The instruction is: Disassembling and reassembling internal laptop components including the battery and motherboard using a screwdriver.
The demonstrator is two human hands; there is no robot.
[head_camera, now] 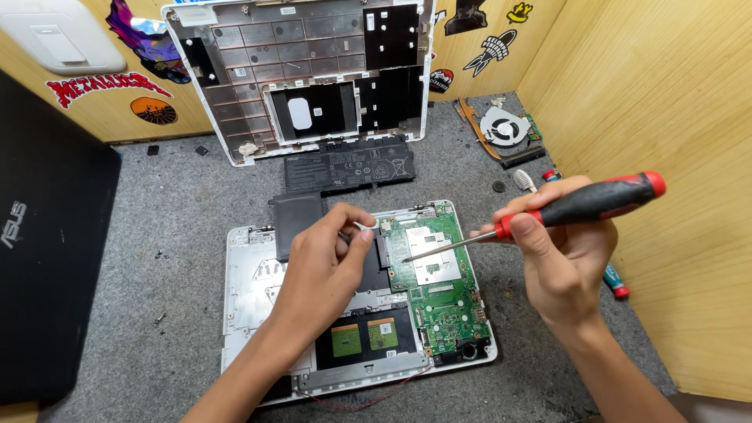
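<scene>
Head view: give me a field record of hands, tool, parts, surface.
left hand: fingers pinch a small pale part over the top edge of the opened laptop base
right hand: grips a red-and-black screwdriver, tip on the green motherboard
battery: black, flat, lying on the mat beyond the base
bottom cover: white, leaning against the wooden wall
cooling fan: loose, far right of the mat
surface: grey felt mat
</scene>
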